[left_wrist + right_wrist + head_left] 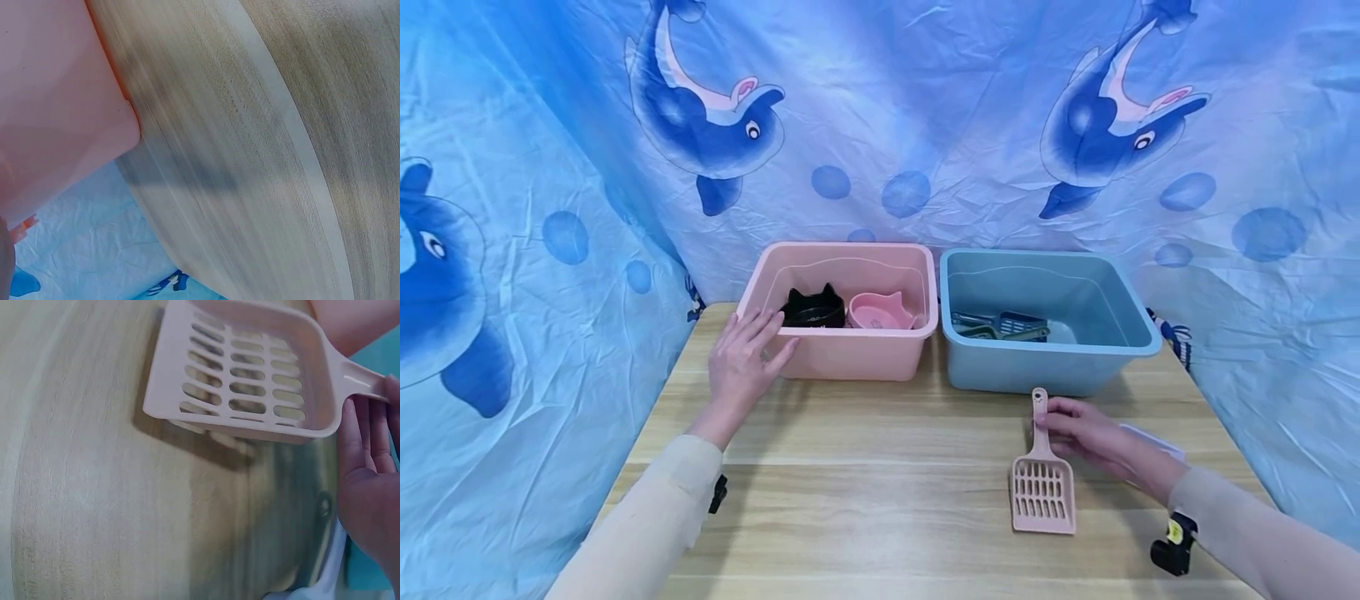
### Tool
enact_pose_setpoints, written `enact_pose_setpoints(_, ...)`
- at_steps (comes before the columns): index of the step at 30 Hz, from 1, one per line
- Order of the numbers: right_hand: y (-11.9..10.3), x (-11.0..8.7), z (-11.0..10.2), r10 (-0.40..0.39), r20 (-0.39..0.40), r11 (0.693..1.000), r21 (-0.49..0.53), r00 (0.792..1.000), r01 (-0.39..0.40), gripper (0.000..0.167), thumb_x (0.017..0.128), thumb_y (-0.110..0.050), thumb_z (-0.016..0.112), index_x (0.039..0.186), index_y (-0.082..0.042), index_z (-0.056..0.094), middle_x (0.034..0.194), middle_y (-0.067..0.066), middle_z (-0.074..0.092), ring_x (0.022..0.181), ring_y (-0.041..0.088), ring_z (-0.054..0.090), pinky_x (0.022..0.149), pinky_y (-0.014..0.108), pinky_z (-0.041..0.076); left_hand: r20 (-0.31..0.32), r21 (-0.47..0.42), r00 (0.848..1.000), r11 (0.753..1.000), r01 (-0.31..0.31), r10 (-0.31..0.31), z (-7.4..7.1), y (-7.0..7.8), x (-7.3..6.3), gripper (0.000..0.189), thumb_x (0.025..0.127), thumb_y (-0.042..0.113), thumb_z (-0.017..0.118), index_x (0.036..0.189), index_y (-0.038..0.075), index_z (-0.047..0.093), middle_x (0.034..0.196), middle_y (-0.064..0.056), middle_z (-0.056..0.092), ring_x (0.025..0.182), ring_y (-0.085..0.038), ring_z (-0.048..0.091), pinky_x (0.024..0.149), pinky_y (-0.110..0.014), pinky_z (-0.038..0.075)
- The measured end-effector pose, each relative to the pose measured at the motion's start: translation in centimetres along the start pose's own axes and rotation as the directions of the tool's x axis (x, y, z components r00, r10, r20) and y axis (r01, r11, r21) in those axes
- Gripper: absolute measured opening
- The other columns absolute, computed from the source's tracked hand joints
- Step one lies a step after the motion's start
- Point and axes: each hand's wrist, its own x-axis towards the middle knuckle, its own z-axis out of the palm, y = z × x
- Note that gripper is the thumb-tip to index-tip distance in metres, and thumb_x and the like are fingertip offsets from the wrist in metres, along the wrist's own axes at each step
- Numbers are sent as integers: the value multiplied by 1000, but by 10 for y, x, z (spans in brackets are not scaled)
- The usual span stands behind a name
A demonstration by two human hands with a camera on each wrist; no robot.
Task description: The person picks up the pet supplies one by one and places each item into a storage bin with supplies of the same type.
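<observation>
In the head view my right hand (1086, 433) pinches the handle of a pale pink slotted litter scoop (1042, 492), its slotted end toward me. The right wrist view shows this scoop's slots close over the wooden table, casting a shadow. My left hand (741, 362) rests at the left front corner of a pink bin (853, 358), fingers over the rim and thumb along the front wall. Inside that bin are a black cat-eared bowl (814, 310) and a pink cat-eared bowl (882, 312). A blue bin (1022, 367) holds a dark blue scoop (1022, 321) and a green scoop (992, 332).
A pale, whitish-blue handled thing (1153, 442) lies on the table, partly hidden behind my right forearm. Both bins stand side by side at the back of the wooden table (865, 483). A blue dolphin-print curtain (910, 125) hangs behind and at both sides.
</observation>
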Motion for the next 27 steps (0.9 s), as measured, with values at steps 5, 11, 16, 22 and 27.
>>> enact_pose_setpoints(5,-15,-13,10,-116,-112,993,-46,987,111,7,104,-15,71,110,-18,74,105,-3,73,93,13,70,83,31,63,-1,1,1000,1000,9,-9,-1,0,-1,53,84,30,89,130,8,77,128,-20,74,120,-46,70,112,-63,49)
enact_pose_setpoints(11,-31,-32,13,-280,-123,945,-211,952,251,9,104,-15,71,112,-11,71,103,-3,71,93,12,70,84,33,65,6,9,1000,1000,5,-5,-2,-1,-2,53,85,32,88,131,8,77,128,-21,74,120,-47,70,112,-64,49)
enact_pose_setpoints(16,-51,-49,12,-431,-86,854,-362,898,375,15,104,-13,71,114,-2,67,101,1,72,90,17,70,82,33,65,11,13,1000,1000,-1,0,-2,-2,-3,53,86,33,87,131,8,76,128,-21,74,120,-47,70,112,-64,49)
enact_pose_setpoints(22,-87,-66,12,-581,-71,740,-459,811,491,6,103,-5,70,108,-2,69,96,-1,73,81,14,68,72,26,62,-5,14,1000,1000,-13,14,-1,-2,-2,52,86,33,87,130,7,77,125,-21,75,118,-47,71,110,-65,50)
enact_pose_setpoints(27,-128,-73,6,-652,-124,674,-547,748,497,10,101,-9,74,108,-3,73,98,1,75,82,12,69,72,22,62,-1,13,999,999,-34,34,-2,-1,0,50,89,35,83,129,6,77,122,-22,76,117,-47,72,110,-65,50)
